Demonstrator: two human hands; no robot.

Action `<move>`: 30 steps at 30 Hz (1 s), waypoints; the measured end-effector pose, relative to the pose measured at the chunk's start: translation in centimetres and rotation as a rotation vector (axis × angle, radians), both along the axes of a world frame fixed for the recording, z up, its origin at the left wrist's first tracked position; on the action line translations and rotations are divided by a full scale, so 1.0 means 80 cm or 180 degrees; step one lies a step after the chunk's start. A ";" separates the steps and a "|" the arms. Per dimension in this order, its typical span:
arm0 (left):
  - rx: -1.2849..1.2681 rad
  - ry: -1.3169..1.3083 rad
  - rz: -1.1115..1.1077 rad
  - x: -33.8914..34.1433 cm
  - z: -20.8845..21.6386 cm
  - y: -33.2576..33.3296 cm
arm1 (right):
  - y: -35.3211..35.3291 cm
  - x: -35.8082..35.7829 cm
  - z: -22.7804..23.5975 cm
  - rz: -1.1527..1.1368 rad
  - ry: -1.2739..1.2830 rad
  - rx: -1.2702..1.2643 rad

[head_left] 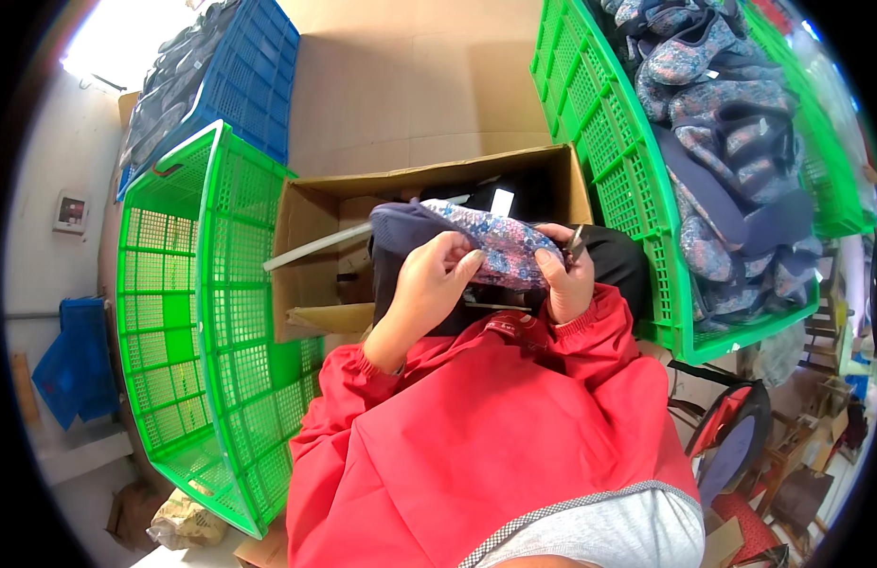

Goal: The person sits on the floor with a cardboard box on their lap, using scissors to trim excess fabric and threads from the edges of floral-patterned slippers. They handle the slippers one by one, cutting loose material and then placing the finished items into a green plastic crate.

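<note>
Over my lap I hold a floral fabric slipper [503, 248], patterned in blue, pink and white, with a dark navy part [401, 227] at its left end. My left hand [431, 282] pinches the slipper's near side, thumb and fingers together. At its right end my right hand [568, 279] is closed on the cloth, thumb on top. A small dark metal tool [577, 240], perhaps thread snips, sticks up from the right hand; its lower part is hidden. A white tag [502, 203] stands up just beyond the slipper.
Ahead lies an open cardboard box [311, 204] with dark items inside. A pale rod [317, 246] slants across its left side. To the left stand a green crate [211, 331] and a blue crate [259, 85]. At right, another green crate [637, 189] is heaped with floral slippers [732, 123].
</note>
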State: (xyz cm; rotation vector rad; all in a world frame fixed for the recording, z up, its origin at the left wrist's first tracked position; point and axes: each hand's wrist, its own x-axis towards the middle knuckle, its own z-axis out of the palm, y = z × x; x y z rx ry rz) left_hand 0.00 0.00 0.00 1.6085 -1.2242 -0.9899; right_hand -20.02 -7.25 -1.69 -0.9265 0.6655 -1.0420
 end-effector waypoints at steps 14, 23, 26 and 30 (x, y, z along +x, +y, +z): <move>0.0100 0.3603 0.1045 -0.049 -0.040 0.059 | 0.052 0.001 0.032 0.0666 0.1680 -0.1718; 0.0534 0.3325 0.1415 0.006 -0.018 0.102 | 0.084 0.042 -0.002 0.1301 0.1377 -0.1249; 0.0194 0.2289 0.1735 0.005 -0.021 0.097 | 0.078 0.056 -0.002 0.1381 0.1647 -0.1284; 0.0266 0.0363 0.1813 0.025 -0.038 0.090 | 0.070 0.078 -0.015 0.1341 0.2161 -0.1618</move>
